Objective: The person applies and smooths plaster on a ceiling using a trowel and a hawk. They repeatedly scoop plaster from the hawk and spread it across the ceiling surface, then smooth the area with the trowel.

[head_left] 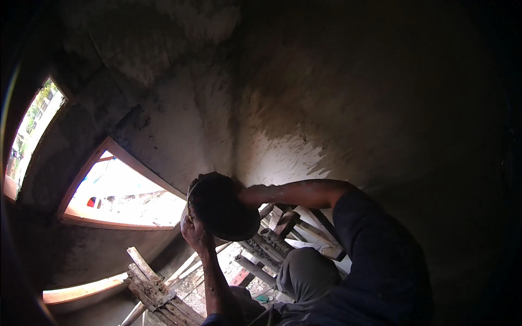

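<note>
A dark, round bucket (220, 209) is tilted in front of me, its opening turned toward me. My left hand (194, 232) is closed on its left rim, with the fingers partly behind the edge. From the right my bent right arm reaches across, and my right hand (251, 196) goes into the bucket's mouth. Its fingers are lost in the shadow there, so I cannot make out whether they hold anything. What the bucket contains is too dark to see.
Ahead stands a plastered wall (288, 155) with a patchy, wet-looking area. Bright window openings with wooden frames (142, 167) are on the left. Below are rough scaffold planks (157, 296), poles (255, 269) and my bent knee (308, 271).
</note>
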A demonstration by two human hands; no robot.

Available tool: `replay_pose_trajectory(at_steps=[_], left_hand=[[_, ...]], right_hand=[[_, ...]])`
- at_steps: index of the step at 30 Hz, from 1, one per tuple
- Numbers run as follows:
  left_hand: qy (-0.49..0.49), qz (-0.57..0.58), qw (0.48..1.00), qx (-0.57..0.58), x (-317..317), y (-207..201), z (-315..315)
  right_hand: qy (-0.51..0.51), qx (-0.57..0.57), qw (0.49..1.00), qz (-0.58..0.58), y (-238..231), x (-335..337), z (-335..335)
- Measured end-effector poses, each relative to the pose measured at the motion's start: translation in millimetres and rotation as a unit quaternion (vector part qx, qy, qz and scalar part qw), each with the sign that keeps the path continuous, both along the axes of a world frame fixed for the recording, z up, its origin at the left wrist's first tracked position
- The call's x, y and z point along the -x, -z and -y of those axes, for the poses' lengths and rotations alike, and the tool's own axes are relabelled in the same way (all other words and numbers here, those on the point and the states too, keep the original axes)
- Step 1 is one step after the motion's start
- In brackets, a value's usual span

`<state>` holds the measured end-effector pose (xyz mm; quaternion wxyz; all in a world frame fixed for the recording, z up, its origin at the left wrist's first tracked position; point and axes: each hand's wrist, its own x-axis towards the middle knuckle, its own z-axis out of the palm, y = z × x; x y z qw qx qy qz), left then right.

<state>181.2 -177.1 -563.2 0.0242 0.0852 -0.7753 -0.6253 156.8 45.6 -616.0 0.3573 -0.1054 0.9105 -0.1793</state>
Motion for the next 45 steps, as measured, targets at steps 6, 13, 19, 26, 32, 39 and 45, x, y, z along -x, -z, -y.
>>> replay_pose_trajectory(at_steps=[6, 13, 19, 26, 32, 39, 45], left_hand=[[-0.009, 0.064, 0.989, -0.135, -8, -41, 1], [-0.051, 0.073, 0.981, -0.170, -14, -77, 11], [-0.078, 0.092, 0.985, -0.124, -19, -96, 21], [-0.092, 0.125, 0.987, -0.044, -16, -137, 24], [-0.067, 0.123, 0.989, -0.044, -8, -178, 13], [-0.027, 0.056, 0.998, 0.000, 1, -187, -17], [0.000, 0.099, 0.995, 0.003, 16, -208, -24]], right_hand=[[-0.040, 0.084, 0.994, -0.055, -60, -26, -32], [0.177, 0.157, 0.962, 0.135, -210, 28, -93], [0.354, 0.205, 0.898, -0.163, -310, 123, -249], [0.129, 0.063, 0.931, -0.334, -270, 72, -211], [-0.120, 0.007, 0.986, -0.119, -175, -12, -62], [-0.009, 0.042, 0.991, -0.125, -141, -20, -9], [0.031, -0.012, 0.997, 0.072, -143, -24, -40]])
